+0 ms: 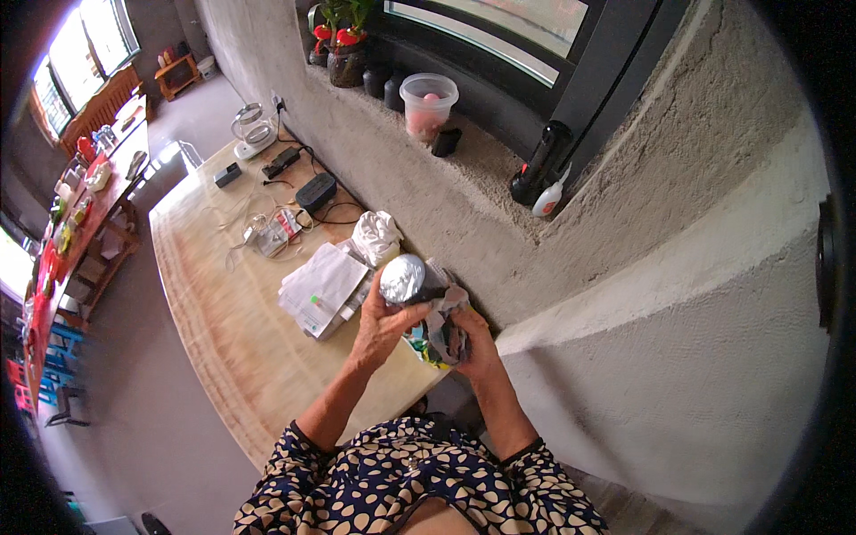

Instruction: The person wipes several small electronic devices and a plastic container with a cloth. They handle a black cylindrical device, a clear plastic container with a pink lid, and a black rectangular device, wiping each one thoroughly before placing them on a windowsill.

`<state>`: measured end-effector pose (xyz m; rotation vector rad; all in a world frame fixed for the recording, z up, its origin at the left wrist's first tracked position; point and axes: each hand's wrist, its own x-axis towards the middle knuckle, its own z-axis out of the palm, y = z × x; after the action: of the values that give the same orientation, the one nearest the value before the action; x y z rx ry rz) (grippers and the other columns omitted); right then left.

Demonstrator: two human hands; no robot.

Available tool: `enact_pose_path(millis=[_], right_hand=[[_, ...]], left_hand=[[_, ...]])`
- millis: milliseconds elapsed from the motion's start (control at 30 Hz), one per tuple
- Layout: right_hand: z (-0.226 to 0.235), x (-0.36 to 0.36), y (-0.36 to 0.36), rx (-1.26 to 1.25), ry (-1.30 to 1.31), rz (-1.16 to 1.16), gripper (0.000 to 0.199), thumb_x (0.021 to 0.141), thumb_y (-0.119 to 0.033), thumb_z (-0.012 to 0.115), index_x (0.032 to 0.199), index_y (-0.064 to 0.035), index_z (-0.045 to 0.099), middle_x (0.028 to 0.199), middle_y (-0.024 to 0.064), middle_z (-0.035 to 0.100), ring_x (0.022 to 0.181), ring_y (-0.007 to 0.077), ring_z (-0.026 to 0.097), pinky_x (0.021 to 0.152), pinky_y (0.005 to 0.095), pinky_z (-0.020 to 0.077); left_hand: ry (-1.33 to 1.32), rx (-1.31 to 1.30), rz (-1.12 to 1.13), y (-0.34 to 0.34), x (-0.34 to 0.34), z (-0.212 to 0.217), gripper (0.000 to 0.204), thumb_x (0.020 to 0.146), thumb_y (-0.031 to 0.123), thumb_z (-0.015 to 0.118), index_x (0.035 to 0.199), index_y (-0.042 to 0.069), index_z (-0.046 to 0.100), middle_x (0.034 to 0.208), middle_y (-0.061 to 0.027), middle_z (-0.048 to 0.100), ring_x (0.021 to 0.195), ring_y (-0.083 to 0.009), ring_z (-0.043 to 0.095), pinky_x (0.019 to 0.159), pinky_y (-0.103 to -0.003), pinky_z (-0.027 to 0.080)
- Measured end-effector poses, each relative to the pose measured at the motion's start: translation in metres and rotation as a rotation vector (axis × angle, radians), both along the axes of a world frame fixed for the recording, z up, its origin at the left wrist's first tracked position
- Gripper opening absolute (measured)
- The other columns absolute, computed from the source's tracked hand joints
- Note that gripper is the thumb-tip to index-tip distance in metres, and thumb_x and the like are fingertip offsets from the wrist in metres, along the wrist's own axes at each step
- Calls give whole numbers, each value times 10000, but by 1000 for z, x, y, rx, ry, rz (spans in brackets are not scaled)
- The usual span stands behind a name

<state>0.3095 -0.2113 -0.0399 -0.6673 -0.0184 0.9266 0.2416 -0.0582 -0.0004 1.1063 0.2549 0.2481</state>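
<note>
In front of my body, above the near end of the table, both hands are closed. My left hand grips a round container with a shiny silver top, thumb across its side. A crumpled grey cloth-like piece is bunched against the container, and my right hand holds it. Below the grey piece, a green and yellow printed wrapper shows in part. Whether that wrapper is held or lies on the table, I cannot tell. The palms and the container's lower part are hidden.
On the table lie papers, a bunched white cloth, a black adapter, cables and a glass kettle. The sill by the wall bears a plastic tub, a black flashlight and a white bottle.
</note>
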Motion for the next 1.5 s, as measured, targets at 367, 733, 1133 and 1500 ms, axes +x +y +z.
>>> enact_pose_path(millis=[367, 733, 1133, 1500], right_hand=[[-9, -13, -37, -293, -94, 2, 272, 845, -139, 577, 1064, 21, 561, 912, 83, 637, 711, 120, 623, 594, 233, 515], [2, -9, -64, -273, -7, -77, 234, 859, -93, 570, 1085, -34, 571, 891, 63, 652, 643, 90, 619, 466, 200, 501], [-24, -10, -73, -256, -65, -43, 336, 879, -104, 534, 1199, -5, 508, 940, 63, 638, 683, 107, 625, 563, 247, 526], [3, -26, -69, -217, -145, -72, 349, 885, -133, 510, 1205, 7, 504, 1013, 88, 626, 734, 115, 615, 583, 234, 513]], left_hand=[[-76, 947, 417, 8, 156, 16, 743, 640, 335, 790, 1254, 122, 428, 1066, -113, 528, 957, -278, 495, 826, -376, 413], [-132, 1095, 622, -13, 256, 18, 734, 642, 235, 776, 1245, 51, 401, 1131, -136, 428, 1042, -333, 427, 874, -407, 389], [-324, 1020, 834, -28, 252, 23, 731, 681, 151, 740, 1283, 39, 340, 1187, -188, 406, 1109, -357, 397, 931, -416, 352], [-421, 873, 308, -59, 248, 49, 454, 754, 174, 675, 1147, 37, 493, 1049, -120, 547, 993, -287, 486, 860, -393, 354]])
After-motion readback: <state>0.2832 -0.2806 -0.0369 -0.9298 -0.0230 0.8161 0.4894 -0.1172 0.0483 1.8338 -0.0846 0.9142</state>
